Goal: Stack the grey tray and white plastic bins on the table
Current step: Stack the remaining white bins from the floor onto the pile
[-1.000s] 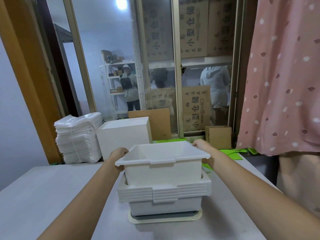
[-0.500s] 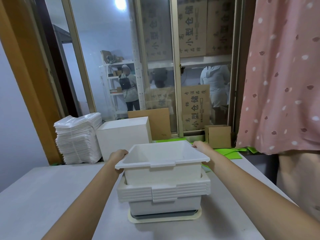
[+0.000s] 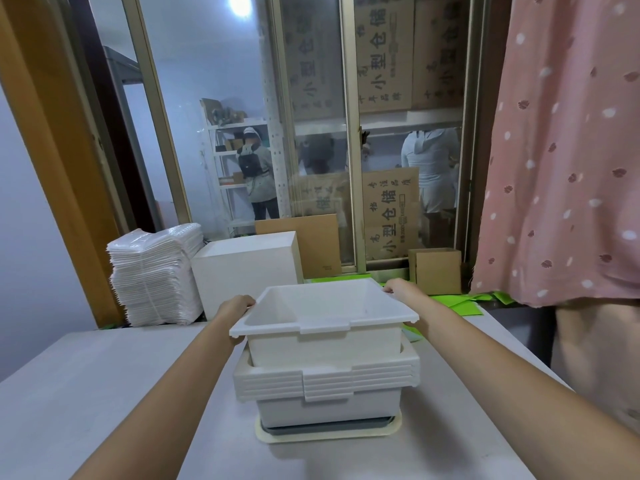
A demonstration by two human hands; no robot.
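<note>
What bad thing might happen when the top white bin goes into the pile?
The top bin sits tilted, its left end lower, only partly inside the stack of bins. It may jam crooked rather than nest flat. The left hand and right hand grip its rim at the ends, so fingers might get pinched against the rims below as it drops. Pushing hard could also slide the pile on the grey tray.

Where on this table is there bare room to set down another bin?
Bare table lies left of the bin stack, below the packet pile. A narrower strip runs right of the stack. The back is crowded: white box, cardboard box.
</note>
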